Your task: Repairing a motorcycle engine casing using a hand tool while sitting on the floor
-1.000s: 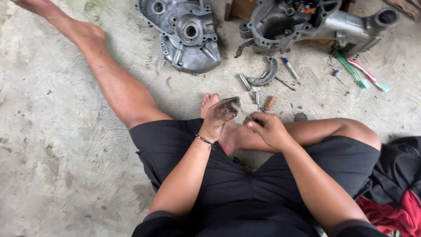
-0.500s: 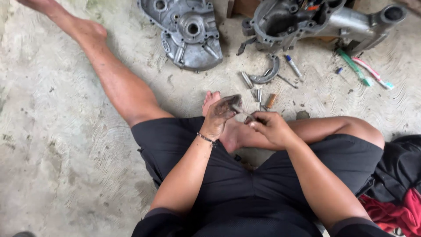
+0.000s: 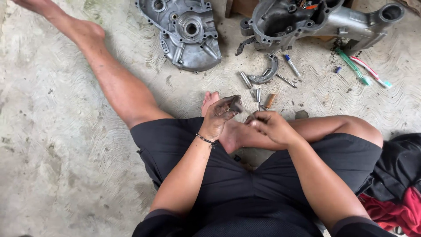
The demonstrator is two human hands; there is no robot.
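I sit on a concrete floor with my left leg stretched out and my right leg folded in. My left hand (image 3: 221,115), black with grease, is raised over my folded foot, its fingers curled around a small dark part (image 3: 235,104). My right hand (image 3: 269,125) is just to its right, fingers closed, pinching something small and dark that I cannot make out. The two hands are close but apart. A thin bracelet (image 3: 204,139) sits on my left wrist.
A grey engine case cover (image 3: 186,33) lies ahead on the floor. A larger engine casing (image 3: 315,19) lies at the top right. Between them and my hands lie a curved brake shoe (image 3: 266,72), pins and a screwdriver (image 3: 291,66). Two toothbrushes (image 3: 362,70) lie further right. Dark and red cloth (image 3: 397,193) is beside my right thigh.
My hands have stayed over the folded foot. The view has shifted slightly and my left fingers have curled a little more around the small part.
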